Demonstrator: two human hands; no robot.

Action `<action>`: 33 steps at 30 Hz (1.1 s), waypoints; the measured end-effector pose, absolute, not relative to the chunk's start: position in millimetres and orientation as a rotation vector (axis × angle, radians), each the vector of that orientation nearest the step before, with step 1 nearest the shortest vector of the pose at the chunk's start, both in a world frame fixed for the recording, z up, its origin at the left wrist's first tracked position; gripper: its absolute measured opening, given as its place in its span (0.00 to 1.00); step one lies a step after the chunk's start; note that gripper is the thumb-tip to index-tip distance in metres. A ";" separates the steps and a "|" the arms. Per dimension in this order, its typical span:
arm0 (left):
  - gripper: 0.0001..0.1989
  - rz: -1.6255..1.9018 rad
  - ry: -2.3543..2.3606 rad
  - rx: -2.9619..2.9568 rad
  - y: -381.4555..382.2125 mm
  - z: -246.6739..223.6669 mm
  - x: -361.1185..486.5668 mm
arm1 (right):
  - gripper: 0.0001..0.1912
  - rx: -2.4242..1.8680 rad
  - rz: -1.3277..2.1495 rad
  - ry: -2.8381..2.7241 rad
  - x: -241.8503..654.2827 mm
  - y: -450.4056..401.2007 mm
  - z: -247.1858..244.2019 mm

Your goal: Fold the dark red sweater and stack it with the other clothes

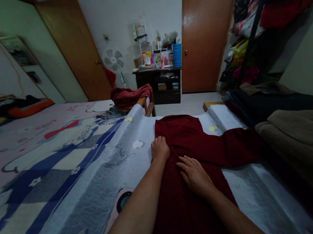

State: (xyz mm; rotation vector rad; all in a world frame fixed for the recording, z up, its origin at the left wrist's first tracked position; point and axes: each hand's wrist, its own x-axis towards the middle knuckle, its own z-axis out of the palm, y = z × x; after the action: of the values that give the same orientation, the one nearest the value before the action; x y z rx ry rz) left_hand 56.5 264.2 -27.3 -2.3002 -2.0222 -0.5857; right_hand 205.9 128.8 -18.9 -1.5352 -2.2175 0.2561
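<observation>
A dark red long-sleeved garment (182,128) lies spread on the light quilted bed cover (131,165) in front of me. One sleeve stretches out to the right, reaching the piled clothes. My left hand (160,148) is at the garment's upper left edge, its fingers curled down and closed on the fabric. Lower and to the right, my right hand (195,172) rests on the garment's middle with its fingers stretched out. Partly hidden by my left forearm is a pink object with a dark round part (124,199).
Folded dark and brown clothes (303,127) are piled at the right. A patterned blanket (48,172) covers the bed at the left, and a reddish cloth (131,96) hangs over the bed's end. Beyond stand a fan (114,60) and a dark cabinet (157,86).
</observation>
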 end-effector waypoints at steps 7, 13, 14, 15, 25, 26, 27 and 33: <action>0.25 -0.574 -2.010 -2.346 273.6 -37.8 54.2 | 0.19 -1.466 0.614 -2.182 217.4 144.4 1.8; 0.26 -0.480 -2.073 -2.353 271.5 -33.2 54.7 | 0.17 -1.569 0.321 -1.949 245.4 178.3 11.6; 0.26 -0.472 -2.076 -2.348 272.0 -31.8 54.6 | 0.17 -1.627 0.229 -1.950 249.1 180.4 7.3; 0.25 -0.464 -2.079 -2.344 273.2 -30.0 54.3 | 0.17 -1.684 0.161 -1.960 252.1 181.3 1.7; 0.23 -0.371 -2.040 -2.435 328.6 -13.3 69.5 | 0.20 -1.777 0.021 -2.033 256.9 177.1 -29.5; 0.25 -0.357 -2.025 -2.459 335.0 -14.2 71.8 | 0.20 -1.776 0.025 -2.030 257.3 177.5 -29.6; 0.26 -0.344 -2.018 -2.475 341.1 -15.3 73.6 | 0.20 -1.776 0.029 -2.028 257.7 177.7 -29.8; 0.31 -0.309 -2.005 -2.508 368.2 -24.7 72.7 | 0.20 -1.764 0.046 -1.994 258.4 177.4 -29.5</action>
State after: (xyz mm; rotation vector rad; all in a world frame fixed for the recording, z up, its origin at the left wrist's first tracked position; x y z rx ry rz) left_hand 72.7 368.2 -24.7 -2.5082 -2.0053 -0.3092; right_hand 258.4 177.4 -29.5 -1.7639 -1.9944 0.0461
